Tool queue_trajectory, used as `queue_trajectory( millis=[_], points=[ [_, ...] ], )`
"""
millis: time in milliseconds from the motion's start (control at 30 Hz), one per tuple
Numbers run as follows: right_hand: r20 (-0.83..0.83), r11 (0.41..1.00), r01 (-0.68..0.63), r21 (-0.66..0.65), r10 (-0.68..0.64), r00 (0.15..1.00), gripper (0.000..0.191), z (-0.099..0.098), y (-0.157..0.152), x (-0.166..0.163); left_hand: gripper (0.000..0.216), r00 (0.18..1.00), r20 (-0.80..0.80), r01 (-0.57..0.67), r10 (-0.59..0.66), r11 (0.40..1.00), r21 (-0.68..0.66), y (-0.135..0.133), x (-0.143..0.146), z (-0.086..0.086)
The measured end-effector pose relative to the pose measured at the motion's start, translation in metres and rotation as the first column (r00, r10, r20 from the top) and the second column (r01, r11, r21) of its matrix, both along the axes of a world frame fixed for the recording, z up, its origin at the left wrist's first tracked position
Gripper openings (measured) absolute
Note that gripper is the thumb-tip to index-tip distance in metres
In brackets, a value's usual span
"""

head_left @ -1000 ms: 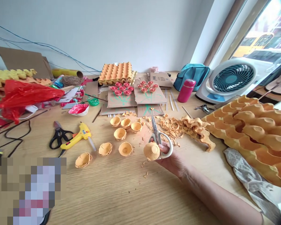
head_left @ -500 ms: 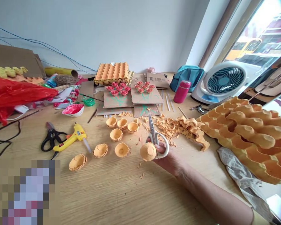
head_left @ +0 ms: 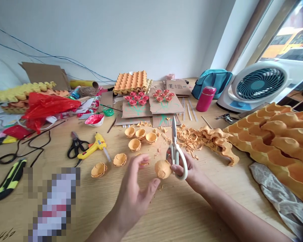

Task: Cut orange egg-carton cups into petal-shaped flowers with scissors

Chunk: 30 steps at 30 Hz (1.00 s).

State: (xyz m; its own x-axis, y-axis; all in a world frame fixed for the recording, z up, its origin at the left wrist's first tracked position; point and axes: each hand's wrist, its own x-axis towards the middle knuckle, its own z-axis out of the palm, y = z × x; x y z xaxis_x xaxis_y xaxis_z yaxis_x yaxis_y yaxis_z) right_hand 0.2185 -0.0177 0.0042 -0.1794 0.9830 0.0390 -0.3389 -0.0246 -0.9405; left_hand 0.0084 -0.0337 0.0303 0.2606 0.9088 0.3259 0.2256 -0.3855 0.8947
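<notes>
My right hand (head_left: 189,166) is closed round the white handles of a pair of scissors (head_left: 177,151), whose blades point up and away. The same hand also seems to pinch an orange egg-carton cup (head_left: 163,169), its rounded base facing me. Just left of that cup is my left hand (head_left: 136,185), fingers and thumb spread and holding nothing. More cut egg-carton cups lie on the wooden table behind and left of the hands, among them a petal-edged cup (head_left: 119,160) and another cup (head_left: 99,170). One cup is partly hidden by my left fingers.
Carton scraps (head_left: 192,137) lie beyond my right hand; stacked egg trays (head_left: 272,134) stand at the right. Black scissors (head_left: 77,146), a yellow glue gun (head_left: 93,146) and a utility knife (head_left: 8,179) are on the left. Cardboard with red flowers (head_left: 138,109), a pink bottle (head_left: 206,99) and a fan (head_left: 257,85) stand behind.
My left hand has come into view and reached beside the orange cup. My right hand still holds the scissors and cup. The view has swung a little to the left.
</notes>
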Motion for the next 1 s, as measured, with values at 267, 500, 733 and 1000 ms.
queue_trajectory(
  millis=[267, 500, 733, 1000],
  points=[
    [0.159, 0.990, -0.097, 0.104, 0.080, 0.984, 0.039, -0.003, -0.004, -0.003, 0.039, 0.961, 0.262, 0.193, -0.088, 0.891, -0.411, 0.015, 0.008, -0.028],
    [0.414, 0.983, 0.024, 0.184, -0.100, 0.905, 0.022, -0.008, -0.002, -0.002, 0.037, 0.939, 0.344, 0.152, -0.010, 0.910, -0.386, 0.018, -0.001, -0.028],
    [0.102, 0.996, -0.087, 0.037, 0.083, 0.991, 0.039, -0.014, -0.004, -0.012, 0.039, 0.918, 0.389, 0.257, -0.078, 0.864, -0.433, 0.013, 0.007, -0.028],
    [0.005, 0.942, -0.330, -0.056, 0.331, 0.944, 0.036, -0.005, -0.006, -0.005, 0.014, 0.996, 0.024, 0.092, -0.090, 0.992, -0.091, 0.015, -0.002, -0.021]
  ],
)
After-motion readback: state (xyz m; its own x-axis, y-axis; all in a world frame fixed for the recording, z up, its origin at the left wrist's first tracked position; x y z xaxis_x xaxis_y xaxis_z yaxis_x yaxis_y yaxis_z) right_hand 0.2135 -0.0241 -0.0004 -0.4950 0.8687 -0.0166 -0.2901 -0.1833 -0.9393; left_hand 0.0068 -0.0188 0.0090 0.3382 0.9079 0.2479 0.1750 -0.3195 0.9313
